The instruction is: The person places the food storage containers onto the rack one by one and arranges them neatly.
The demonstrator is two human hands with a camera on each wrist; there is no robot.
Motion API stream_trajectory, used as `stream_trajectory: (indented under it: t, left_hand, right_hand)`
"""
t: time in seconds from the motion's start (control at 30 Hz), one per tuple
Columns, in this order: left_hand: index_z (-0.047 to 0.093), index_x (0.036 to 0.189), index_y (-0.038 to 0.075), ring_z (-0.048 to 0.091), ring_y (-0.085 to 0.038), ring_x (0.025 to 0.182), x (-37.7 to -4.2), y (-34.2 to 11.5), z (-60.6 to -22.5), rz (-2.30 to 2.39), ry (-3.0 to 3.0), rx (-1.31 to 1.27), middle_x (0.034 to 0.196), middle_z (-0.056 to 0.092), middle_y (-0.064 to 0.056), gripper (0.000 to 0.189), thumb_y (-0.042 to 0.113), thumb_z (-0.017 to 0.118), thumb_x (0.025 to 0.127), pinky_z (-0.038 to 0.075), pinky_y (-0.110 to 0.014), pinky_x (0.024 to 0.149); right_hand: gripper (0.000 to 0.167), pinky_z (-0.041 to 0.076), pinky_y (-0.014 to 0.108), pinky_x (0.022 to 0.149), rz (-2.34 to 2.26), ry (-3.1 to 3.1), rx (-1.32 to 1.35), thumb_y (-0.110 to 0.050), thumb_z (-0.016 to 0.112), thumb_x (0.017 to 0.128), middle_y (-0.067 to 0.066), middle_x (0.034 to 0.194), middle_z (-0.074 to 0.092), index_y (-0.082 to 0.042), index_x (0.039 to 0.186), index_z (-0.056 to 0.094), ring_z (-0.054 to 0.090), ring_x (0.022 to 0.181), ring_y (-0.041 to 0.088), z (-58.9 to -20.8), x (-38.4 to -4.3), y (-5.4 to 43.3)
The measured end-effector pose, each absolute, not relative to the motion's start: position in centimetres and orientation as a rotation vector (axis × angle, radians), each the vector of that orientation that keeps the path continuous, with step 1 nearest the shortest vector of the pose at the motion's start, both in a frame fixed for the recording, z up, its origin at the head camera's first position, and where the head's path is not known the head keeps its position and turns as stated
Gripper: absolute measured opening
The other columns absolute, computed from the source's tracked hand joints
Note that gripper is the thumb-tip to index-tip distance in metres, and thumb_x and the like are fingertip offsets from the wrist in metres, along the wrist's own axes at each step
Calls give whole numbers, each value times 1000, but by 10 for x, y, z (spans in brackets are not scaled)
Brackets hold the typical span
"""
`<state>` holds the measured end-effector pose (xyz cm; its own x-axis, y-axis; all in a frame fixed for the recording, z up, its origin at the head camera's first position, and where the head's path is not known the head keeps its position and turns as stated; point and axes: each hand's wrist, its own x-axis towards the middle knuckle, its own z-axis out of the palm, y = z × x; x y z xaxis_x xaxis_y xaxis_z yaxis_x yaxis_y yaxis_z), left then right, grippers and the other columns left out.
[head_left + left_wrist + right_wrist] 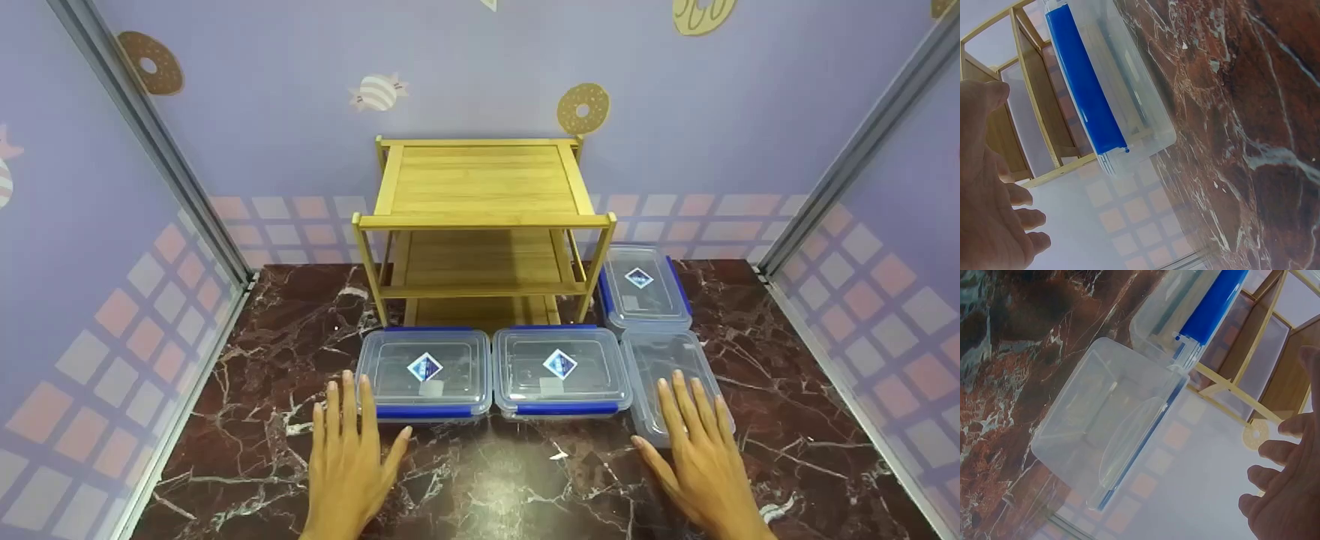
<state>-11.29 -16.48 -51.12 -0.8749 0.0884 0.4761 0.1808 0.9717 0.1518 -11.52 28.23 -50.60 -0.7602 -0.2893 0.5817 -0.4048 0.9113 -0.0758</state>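
Nothing held in left hand point(345, 461) or right hand point(701, 461); fingers straight

Palms down, the 2 hands hover over a glossy, dark red-brown table point(480, 465) veined like marble, the left by the corner of the left front box point(394, 375), the right over the near right box point(660, 356). Along with the right front box point(592, 379) and the far right box point(641, 304), that makes 4 clear plastic boxes, all rectangular with rounded corners. The front 2 lie side by side; 3 boxes carry a diamond label and 2 long blue clips each. Just behind the front pair stands a pale, grained wooden shelf point(484, 180) with 3 flat boards. The lilac back wall point(480, 75) shows 2 whole printed doughnuts and 1 striped sweet.
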Motion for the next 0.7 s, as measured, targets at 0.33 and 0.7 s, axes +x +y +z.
stream_trajectory:
  t: [0.33,0.7]
  left_hand:
    - [24,156,-7,22,-50,147,-113,-163,-512,-270,-2631,-196,163,16,-29,88,49,57,97,17,-61,120]
    - [17,158,-4,16,-47,150,-111,-164,-511,-312,-2677,-149,165,10,-26,91,50,58,98,8,-56,123]
  right_hand:
    - [80,5,54,124,263,-2503,485,-59,43,103,23,161,31,0,156,34,17,153,37,-505,-115,285]
    - [80,3,52,124,278,-2514,482,-60,42,103,25,161,30,0,156,34,15,153,36,-505,-114,288]
